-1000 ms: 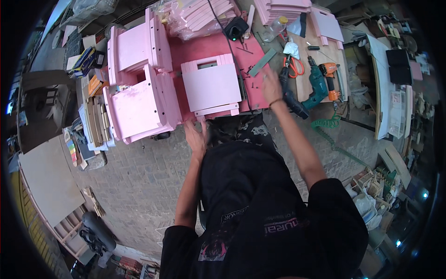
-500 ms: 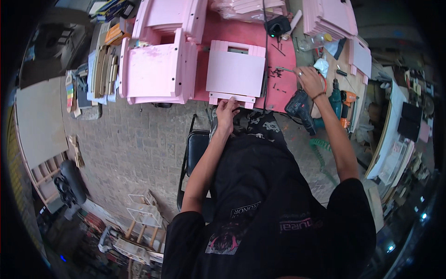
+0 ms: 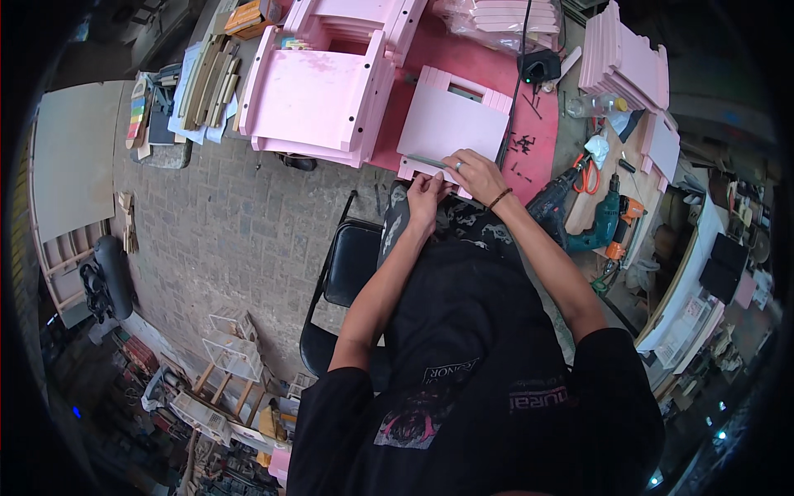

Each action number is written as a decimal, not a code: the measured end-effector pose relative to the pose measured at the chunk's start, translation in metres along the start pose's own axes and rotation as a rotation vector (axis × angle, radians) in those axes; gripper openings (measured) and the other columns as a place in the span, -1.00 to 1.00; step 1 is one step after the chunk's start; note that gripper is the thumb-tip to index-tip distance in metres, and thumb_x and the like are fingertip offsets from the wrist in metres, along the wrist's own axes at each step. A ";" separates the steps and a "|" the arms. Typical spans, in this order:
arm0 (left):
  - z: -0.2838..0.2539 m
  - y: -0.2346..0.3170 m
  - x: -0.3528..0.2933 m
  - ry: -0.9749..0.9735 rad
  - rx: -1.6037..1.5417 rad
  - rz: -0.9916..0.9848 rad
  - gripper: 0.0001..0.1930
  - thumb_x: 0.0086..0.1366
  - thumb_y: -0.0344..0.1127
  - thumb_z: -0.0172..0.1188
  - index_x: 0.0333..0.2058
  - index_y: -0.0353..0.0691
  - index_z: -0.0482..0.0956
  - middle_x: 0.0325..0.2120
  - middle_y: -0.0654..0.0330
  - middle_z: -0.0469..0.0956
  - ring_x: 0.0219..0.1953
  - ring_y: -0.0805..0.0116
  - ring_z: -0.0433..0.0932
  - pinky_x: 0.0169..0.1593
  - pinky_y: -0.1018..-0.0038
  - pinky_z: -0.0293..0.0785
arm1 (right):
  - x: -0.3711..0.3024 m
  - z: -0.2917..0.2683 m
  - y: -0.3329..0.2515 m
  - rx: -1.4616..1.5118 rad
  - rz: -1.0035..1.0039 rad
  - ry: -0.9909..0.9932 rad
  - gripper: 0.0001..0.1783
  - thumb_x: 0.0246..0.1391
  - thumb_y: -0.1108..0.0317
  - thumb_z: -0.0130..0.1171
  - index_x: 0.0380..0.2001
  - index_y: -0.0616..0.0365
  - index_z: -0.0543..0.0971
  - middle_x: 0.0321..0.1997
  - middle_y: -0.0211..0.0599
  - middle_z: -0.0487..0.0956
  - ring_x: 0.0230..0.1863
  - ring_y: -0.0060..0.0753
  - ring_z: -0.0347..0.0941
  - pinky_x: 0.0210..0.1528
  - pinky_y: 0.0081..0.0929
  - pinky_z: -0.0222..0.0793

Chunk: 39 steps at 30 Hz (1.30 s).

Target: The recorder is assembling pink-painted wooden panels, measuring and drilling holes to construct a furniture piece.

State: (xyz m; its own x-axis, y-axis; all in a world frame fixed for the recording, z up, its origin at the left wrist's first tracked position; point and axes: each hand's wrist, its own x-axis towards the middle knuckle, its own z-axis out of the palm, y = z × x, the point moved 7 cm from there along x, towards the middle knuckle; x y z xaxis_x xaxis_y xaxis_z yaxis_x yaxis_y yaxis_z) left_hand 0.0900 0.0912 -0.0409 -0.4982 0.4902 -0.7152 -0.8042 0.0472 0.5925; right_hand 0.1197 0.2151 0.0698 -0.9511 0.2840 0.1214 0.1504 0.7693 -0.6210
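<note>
A pale pink panel assembly (image 3: 453,124) with a slot near its far end lies on the pink-red tabletop in front of me. My right hand (image 3: 477,175) is closed around a thin grey rod-like tool (image 3: 427,160), which reaches leftward over the panel's near part. Just below it, the fingers of my left hand (image 3: 425,201) are pinched together at the panel's front strip (image 3: 407,168). Whatever is between these fingertips is hidden. The two hands nearly touch. To the right of the panel lie several small dark screws (image 3: 523,144).
Stacked pink frames (image 3: 313,99) stand at the left, more pink panels (image 3: 622,70) at the far right. A black drill (image 3: 556,198), a teal power tool (image 3: 604,221), orange-handled scissors (image 3: 585,176) and a plastic bottle (image 3: 597,106) lie rightward. A black chair (image 3: 351,260) stands beside my legs.
My right hand has moved left from beside the screws to the panel's front edge, bringing the thin tool. My left hand stays at the front strip. The whole view has shifted and tilted.
</note>
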 end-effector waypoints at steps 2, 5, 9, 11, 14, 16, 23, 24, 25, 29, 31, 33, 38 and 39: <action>0.000 0.000 -0.001 -0.007 0.013 -0.013 -0.84 0.32 -0.32 0.15 -0.27 -0.29 0.45 -0.38 0.22 0.57 -0.32 0.47 0.58 -0.22 0.58 0.55 | 0.000 0.006 -0.001 0.006 -0.002 -0.014 -0.86 0.02 0.39 0.15 -0.30 0.15 0.55 -0.37 -0.28 0.46 -0.27 -0.21 0.45 -0.24 -0.27 0.42; -0.001 0.000 -0.002 -0.012 0.023 -0.024 -0.83 0.32 -0.31 0.15 -0.25 -0.29 0.43 -0.35 0.21 0.56 -0.27 0.43 0.58 -0.15 0.53 0.56 | -0.001 0.010 -0.004 -0.081 0.021 0.016 -0.84 -0.02 0.42 0.18 -0.32 0.21 0.55 -0.34 -0.27 0.48 -0.24 -0.21 0.47 -0.22 -0.31 0.43; -0.001 0.000 -0.004 -0.009 0.006 -0.026 -0.85 0.33 -0.33 0.14 -0.25 -0.29 0.43 -0.32 0.20 0.56 -0.27 0.45 0.57 -0.12 0.50 0.56 | -0.003 0.018 -0.009 -0.151 -0.020 -0.038 -0.82 -0.05 0.40 0.17 -0.32 0.20 0.53 -0.35 -0.28 0.45 -0.27 -0.23 0.43 -0.28 -0.31 0.40; -0.001 0.000 -0.003 -0.020 0.014 -0.026 -0.85 0.33 -0.33 0.14 -0.25 -0.29 0.43 -0.32 0.20 0.55 -0.26 0.45 0.57 -0.12 0.50 0.56 | -0.001 0.019 -0.009 -0.154 -0.021 -0.032 -0.81 -0.06 0.40 0.17 -0.32 0.20 0.53 -0.35 -0.28 0.44 -0.28 -0.23 0.42 -0.30 -0.32 0.38; 0.000 0.003 0.000 -0.030 0.029 -0.020 -0.84 0.33 -0.33 0.14 -0.26 -0.30 0.44 -0.32 0.21 0.55 -0.26 0.45 0.56 -0.11 0.50 0.56 | -0.002 0.019 -0.007 -0.172 -0.019 -0.017 -0.85 -0.09 0.35 0.16 -0.39 0.13 0.50 -0.38 -0.35 0.42 -0.27 -0.30 0.41 -0.28 -0.35 0.38; 0.001 0.003 0.000 -0.033 0.038 -0.014 -0.84 0.33 -0.33 0.14 -0.26 -0.30 0.44 -0.32 0.21 0.55 -0.26 0.46 0.56 -0.12 0.50 0.56 | -0.001 0.019 -0.006 -0.164 -0.030 -0.013 -0.86 -0.09 0.35 0.16 -0.40 0.12 0.50 -0.38 -0.36 0.42 -0.27 -0.30 0.41 -0.26 -0.34 0.37; 0.003 0.004 0.001 -0.045 0.013 -0.028 -0.85 0.32 -0.36 0.14 -0.26 -0.34 0.44 -0.31 0.20 0.53 -0.26 0.45 0.55 -0.08 0.50 0.57 | -0.007 0.019 0.002 -0.102 0.018 -0.019 -0.81 -0.05 0.33 0.17 -0.32 0.13 0.53 -0.34 -0.35 0.45 -0.23 -0.28 0.41 -0.22 -0.32 0.37; 0.001 0.004 0.002 -0.049 0.013 -0.033 -0.85 0.33 -0.37 0.13 -0.26 -0.34 0.44 -0.30 0.18 0.53 -0.26 0.44 0.55 -0.06 0.49 0.57 | -0.008 0.014 0.000 -0.070 0.023 0.012 -0.78 -0.03 0.33 0.18 -0.27 0.13 0.53 -0.30 -0.32 0.46 -0.19 -0.25 0.42 -0.17 -0.31 0.37; 0.000 0.004 0.003 -0.054 0.018 -0.036 -0.85 0.33 -0.37 0.13 -0.26 -0.34 0.44 -0.30 0.18 0.53 -0.26 0.44 0.55 -0.06 0.49 0.57 | -0.009 0.008 -0.002 -0.039 0.029 0.042 -0.75 -0.01 0.34 0.19 -0.22 0.14 0.54 -0.25 -0.29 0.48 -0.15 -0.22 0.42 -0.12 -0.30 0.38; 0.000 0.006 0.003 -0.069 0.025 -0.057 -0.83 0.34 -0.36 0.12 -0.25 -0.38 0.42 -0.27 0.10 0.51 -0.21 0.34 0.56 0.00 0.44 0.57 | -0.035 -0.019 0.001 -0.011 0.141 0.119 -0.70 0.00 0.37 0.20 -0.15 0.17 0.53 -0.18 -0.22 0.48 -0.08 -0.15 0.40 -0.04 -0.26 0.36; 0.000 0.006 0.004 -0.078 0.035 -0.077 -0.82 0.34 -0.36 0.11 -0.26 -0.40 0.41 -0.26 0.08 0.50 -0.18 0.30 0.57 0.01 0.43 0.57 | -0.057 -0.029 0.009 0.010 0.255 0.171 -0.69 -0.01 0.42 0.20 -0.14 0.20 0.52 -0.16 -0.17 0.47 -0.07 -0.12 0.39 -0.02 -0.24 0.35; 0.001 0.004 0.005 -0.096 0.043 -0.079 -0.81 0.34 -0.36 0.10 -0.24 -0.41 0.40 -0.25 0.06 0.50 -0.15 0.23 0.57 0.01 0.40 0.57 | -0.074 -0.032 0.014 -0.011 0.296 0.185 -0.70 -0.01 0.43 0.19 -0.14 0.20 0.52 -0.16 -0.18 0.47 -0.07 -0.11 0.39 -0.01 -0.24 0.34; 0.002 0.004 0.006 -0.112 0.029 -0.064 -0.79 0.35 -0.35 0.10 -0.20 -0.40 0.38 -0.22 0.05 0.49 -0.15 0.19 0.57 0.03 0.33 0.56 | -0.097 -0.024 0.028 0.079 0.391 0.247 -0.75 0.02 0.45 0.19 -0.18 0.18 0.54 -0.19 -0.20 0.49 -0.12 -0.06 0.44 -0.09 -0.24 0.38; 0.003 0.006 0.007 -0.119 0.012 -0.048 -0.79 0.35 -0.35 0.10 -0.19 -0.40 0.37 -0.21 0.05 0.48 -0.14 0.17 0.57 0.04 0.30 0.56 | -0.095 -0.023 0.028 0.113 0.393 0.257 -0.76 0.02 0.45 0.20 -0.19 0.18 0.55 -0.21 -0.19 0.50 -0.16 -0.06 0.46 -0.13 -0.24 0.40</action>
State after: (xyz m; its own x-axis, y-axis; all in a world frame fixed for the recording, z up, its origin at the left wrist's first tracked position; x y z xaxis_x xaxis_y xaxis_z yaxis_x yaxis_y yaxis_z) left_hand 0.0832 0.0972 -0.0411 -0.4164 0.5866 -0.6946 -0.8221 0.0832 0.5632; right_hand 0.2200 0.2228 0.0589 -0.7282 0.6842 0.0393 0.4413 0.5121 -0.7369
